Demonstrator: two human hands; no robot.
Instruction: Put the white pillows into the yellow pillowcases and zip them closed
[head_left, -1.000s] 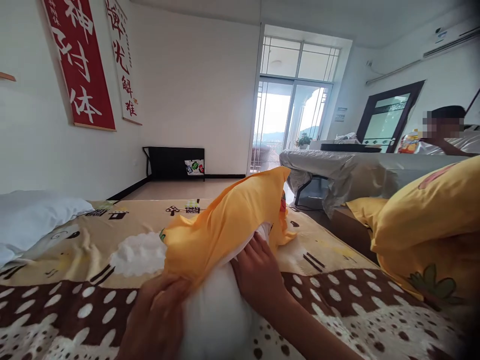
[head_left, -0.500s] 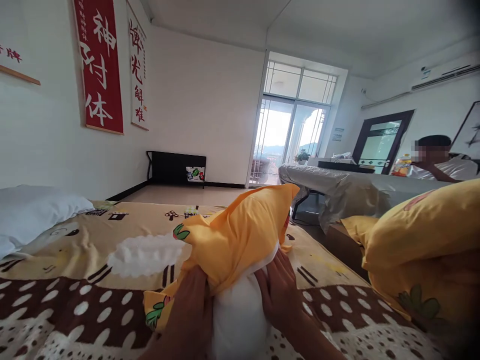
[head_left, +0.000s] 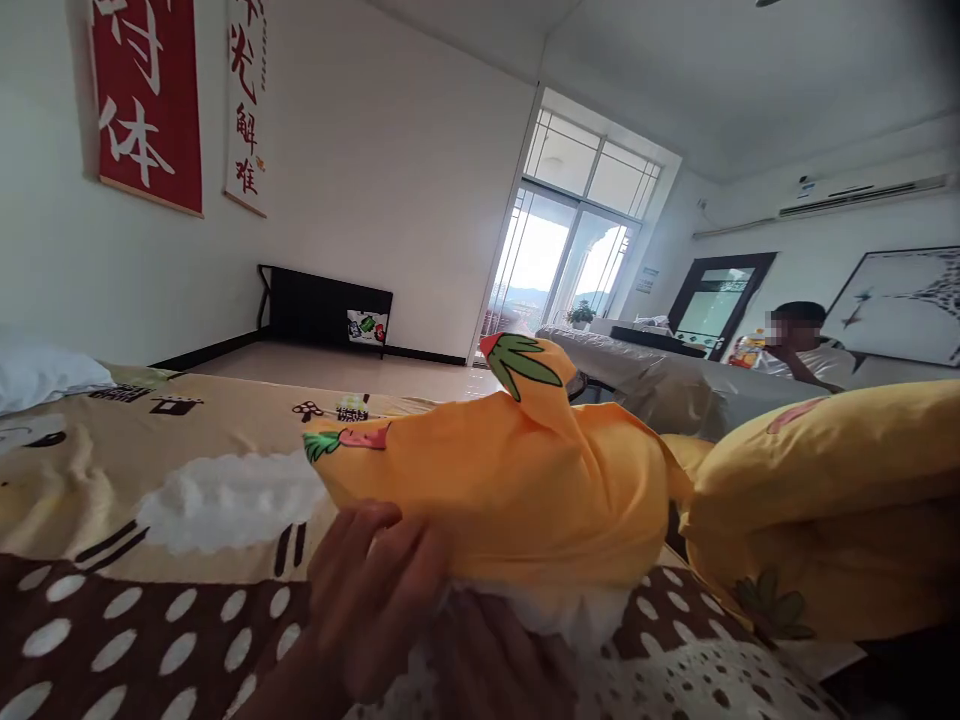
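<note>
A yellow pillowcase [head_left: 480, 480] with carrot prints lies bunched in front of me. Out of its near edge shows part of a white pillow [head_left: 592, 610]; the rest is covered by the cloth. My left hand [head_left: 375, 590] is closed, with its curled fingers on the pillowcase's near left edge. Low and close beside it, my right hand [head_left: 502, 650] is at the pillowcase's near edge by the white pillow. Its fingers are dark and smeared, so their grip does not show.
Beneath everything spreads a patterned blanket [head_left: 225, 500]. At right are stuffed yellow pillows [head_left: 840, 480]; a white pillow [head_left: 45, 375] is at far left. Beyond, a person [head_left: 810, 345] sits by a plastic-covered table [head_left: 660, 380]. A black folded table [head_left: 322, 310] leans against the wall.
The pillowcase has spread wider, and one corner now stands up. My right hand has moved left and lower, next to my left hand. The view has turned right.
</note>
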